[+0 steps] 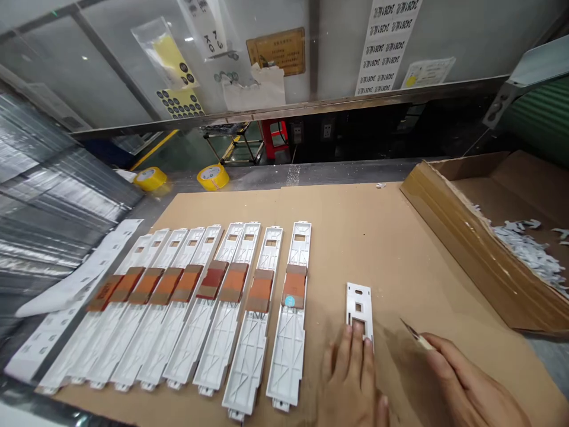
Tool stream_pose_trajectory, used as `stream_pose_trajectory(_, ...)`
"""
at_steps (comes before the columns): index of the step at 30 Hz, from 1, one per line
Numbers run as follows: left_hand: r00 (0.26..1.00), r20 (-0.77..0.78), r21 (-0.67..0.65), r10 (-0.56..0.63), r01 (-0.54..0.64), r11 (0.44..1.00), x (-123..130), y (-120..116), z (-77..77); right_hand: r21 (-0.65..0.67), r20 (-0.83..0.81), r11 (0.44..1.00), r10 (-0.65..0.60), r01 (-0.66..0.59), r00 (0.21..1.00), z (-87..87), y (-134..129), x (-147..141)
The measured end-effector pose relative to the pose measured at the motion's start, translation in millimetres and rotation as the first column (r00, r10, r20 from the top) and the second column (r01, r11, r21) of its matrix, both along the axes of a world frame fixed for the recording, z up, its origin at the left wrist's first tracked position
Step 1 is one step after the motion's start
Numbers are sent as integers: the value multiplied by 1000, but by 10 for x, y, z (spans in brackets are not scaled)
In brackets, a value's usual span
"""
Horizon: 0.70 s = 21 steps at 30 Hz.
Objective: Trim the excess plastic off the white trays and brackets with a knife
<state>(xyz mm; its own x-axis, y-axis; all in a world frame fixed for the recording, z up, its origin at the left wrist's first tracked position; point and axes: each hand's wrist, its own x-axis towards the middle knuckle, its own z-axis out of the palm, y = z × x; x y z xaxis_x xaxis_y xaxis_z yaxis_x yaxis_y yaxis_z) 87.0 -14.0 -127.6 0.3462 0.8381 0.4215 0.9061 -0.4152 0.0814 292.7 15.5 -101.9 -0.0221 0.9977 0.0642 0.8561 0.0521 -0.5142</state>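
My left hand [349, 379] lies with its fingers stretched out flat over the lower part of a small white plastic panel [358, 295]. The panel has several cut-out holes and rests on the brown cardboard sheet [355, 237]. In my closed right hand [466, 379] is a small craft knife [419, 338] with a pale handle. Its dark pointed tip faces up and left, apart from the panel. Left of my hands, a long white plastic strip [287, 350] with ribs and an orange-brown wrapped band lies on the cardboard.
Several similar banded strips [246, 356] lie side by side to the left. A cardboard box [462, 249] with white plastic scraps [528, 243] stands at right. Two yellow tape rolls [213, 177] sit at the back edge. Printed paper sheets [75, 296] lie far left.
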Motion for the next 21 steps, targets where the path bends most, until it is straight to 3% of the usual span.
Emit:
stream_pose_trajectory(4,999,25,33,45,-46,998,2,26,-10,156,249,968,154,-197,956,159,250,-218)
stream_pose_trajectory(9,987,141,116,78,-95,989,102,55,-86,232,511,874,263,-426,818,253,458,-352)
stream_pose_trajectory(16,965,224,115,140,-169,979,190,33,-158,157,605,843,330,-515,725,91,456,-247)
stream_pose_trajectory(21,955,246,150,168,-208,966,216,79,-163,166,613,842,320,-514,722,73,431,-250)
